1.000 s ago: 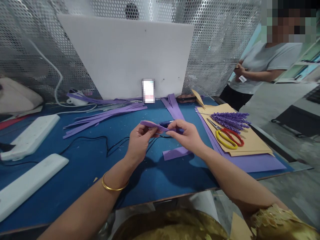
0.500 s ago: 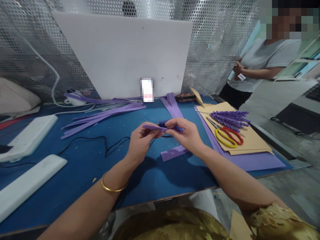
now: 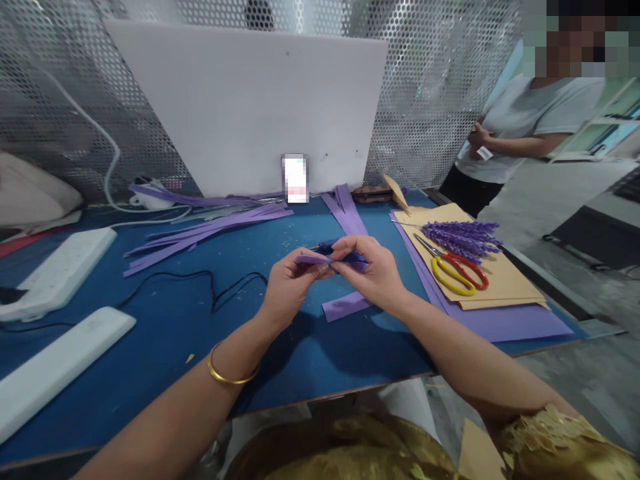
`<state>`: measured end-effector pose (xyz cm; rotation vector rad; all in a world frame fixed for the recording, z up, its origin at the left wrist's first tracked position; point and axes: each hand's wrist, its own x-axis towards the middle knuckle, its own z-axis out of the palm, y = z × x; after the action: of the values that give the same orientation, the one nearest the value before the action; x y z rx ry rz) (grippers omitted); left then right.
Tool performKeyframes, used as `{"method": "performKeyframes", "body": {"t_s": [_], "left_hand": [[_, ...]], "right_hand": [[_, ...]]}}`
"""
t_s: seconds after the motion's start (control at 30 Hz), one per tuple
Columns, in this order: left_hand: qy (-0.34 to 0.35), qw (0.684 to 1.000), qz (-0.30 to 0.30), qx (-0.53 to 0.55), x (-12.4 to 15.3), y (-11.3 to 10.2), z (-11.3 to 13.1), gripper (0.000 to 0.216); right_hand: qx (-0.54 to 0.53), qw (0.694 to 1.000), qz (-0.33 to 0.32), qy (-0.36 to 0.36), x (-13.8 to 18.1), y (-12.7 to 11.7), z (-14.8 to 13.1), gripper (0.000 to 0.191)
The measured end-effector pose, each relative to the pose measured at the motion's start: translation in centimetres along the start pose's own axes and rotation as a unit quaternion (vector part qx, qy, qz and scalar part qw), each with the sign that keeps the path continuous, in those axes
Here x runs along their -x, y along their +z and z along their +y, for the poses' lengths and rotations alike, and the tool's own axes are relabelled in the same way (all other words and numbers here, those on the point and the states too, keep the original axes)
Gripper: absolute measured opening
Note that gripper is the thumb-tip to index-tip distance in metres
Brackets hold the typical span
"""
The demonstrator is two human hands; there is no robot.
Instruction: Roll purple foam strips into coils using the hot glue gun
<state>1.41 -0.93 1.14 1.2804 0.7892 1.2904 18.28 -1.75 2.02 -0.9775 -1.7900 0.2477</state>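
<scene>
My left hand and my right hand meet above the blue table, both pinched on a narrow purple foam strip. The strip runs between the fingertips and its loose end lies on the table under my right wrist. A dark blue tool with a black cord lies just behind my fingers. A gold bangle sits on my left wrist.
Long purple strips lie at the back left, more at the back centre. Yellow-and-red scissors and purple fringed stems rest on brown card over a purple sheet. White blocks are left. Another person stands right.
My hands have drawn closer together, and the part of the purple strip showing between them has grown shorter. The head camera shifted slightly.
</scene>
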Motion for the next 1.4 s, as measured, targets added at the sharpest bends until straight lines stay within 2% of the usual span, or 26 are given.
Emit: {"method": "performKeyframes", "body": {"t_s": [0.47,0.57,0.8,1.0,1.4], "left_hand": [[0.01,0.999,-0.034,-0.02,-0.2,-0.3,-1.0,0.018],[0.018,0.999,-0.019,-0.028,-0.2,-0.4,-0.8,0.018],[0.048,0.997,-0.003,-0.064,-0.3,-0.5,-0.4,0.016],[0.032,0.997,-0.036,-0.062,-0.2,-0.4,-1.1,0.019],[0.042,0.997,-0.006,-0.064,-0.2,-0.5,-0.9,0.016]], "right_hand": [[0.027,0.998,0.013,-0.051,0.1,0.2,0.3,0.007],[0.023,0.998,0.007,-0.057,0.0,0.2,0.4,0.005],[0.003,0.999,-0.027,-0.045,-0.3,0.0,0.5,0.008],[0.014,0.998,-0.036,-0.047,-0.2,0.2,0.6,0.017],[0.014,0.999,-0.035,-0.027,-0.2,0.2,0.9,0.015]]}}
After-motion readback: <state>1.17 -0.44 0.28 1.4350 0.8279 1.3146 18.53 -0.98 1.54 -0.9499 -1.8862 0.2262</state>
